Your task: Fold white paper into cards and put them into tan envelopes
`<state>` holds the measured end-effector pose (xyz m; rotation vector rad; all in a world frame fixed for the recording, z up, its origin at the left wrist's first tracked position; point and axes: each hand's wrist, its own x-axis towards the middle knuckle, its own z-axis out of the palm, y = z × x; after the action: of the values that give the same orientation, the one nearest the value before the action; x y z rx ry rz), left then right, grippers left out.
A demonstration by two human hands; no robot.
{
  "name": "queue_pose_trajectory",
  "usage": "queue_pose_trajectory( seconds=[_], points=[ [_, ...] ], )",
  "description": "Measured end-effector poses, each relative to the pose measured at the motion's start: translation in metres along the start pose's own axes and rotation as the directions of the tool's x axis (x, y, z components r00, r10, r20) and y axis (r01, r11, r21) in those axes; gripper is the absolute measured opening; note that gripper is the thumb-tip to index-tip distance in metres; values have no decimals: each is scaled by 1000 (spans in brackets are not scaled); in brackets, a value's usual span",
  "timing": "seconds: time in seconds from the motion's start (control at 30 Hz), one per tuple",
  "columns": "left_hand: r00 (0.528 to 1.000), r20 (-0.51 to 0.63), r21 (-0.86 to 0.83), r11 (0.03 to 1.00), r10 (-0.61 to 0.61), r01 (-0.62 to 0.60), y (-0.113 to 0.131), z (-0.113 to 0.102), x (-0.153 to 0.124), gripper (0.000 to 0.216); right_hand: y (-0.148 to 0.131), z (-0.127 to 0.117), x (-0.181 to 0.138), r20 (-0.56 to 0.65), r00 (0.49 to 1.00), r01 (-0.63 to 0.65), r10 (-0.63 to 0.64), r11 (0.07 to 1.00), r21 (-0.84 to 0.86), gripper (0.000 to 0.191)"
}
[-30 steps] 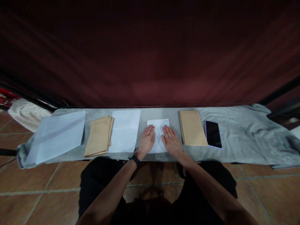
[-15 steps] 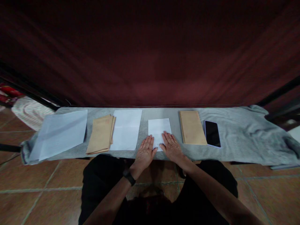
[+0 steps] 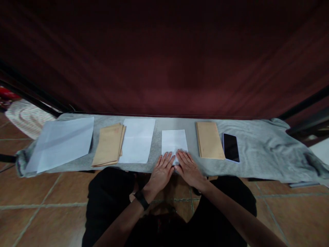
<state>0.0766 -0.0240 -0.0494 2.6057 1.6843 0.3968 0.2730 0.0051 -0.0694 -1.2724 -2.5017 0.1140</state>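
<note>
Two hands lay flat on one small white paper (image 3: 174,140) at a cloth-covered desk (image 3: 264,147). The left hand (image 3: 162,170) covered the paper's near left corner and the right hand (image 3: 189,168) its near right, both with palms down, fingers extended and nothing gripped. Most of the paper stretched out past the fingertips, uncovered, its far edge well clear of both hands; the two thumbs sat close together at the near edge. One dark wristband (image 3: 141,199) circled the left wrist.

To the left lay one larger white stack (image 3: 137,140), its sheets too flush to count, and, meeting its edge, one pile of brown envelopes (image 3: 106,144), at least two of them. At least two big white sheets (image 3: 64,142) overlapped at the far left. To the right were a second brown pile (image 3: 210,140), its number unclear, and, just beside it, one phone (image 3: 231,148).
</note>
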Motion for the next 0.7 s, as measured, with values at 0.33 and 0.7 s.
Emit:
queue_pose_trajectory(
  seconds=[0.33,0.7],
  points=[
    [994,91,9,998,58,-59,-24,8,0,47,20,-4,-13,27,1000,9,-9,1000,17,59],
    [983,184,83,996,-3,-13,-5,-2,11,64,32,-9,-9,42,997,58,-62,994,88,58]
  ],
)
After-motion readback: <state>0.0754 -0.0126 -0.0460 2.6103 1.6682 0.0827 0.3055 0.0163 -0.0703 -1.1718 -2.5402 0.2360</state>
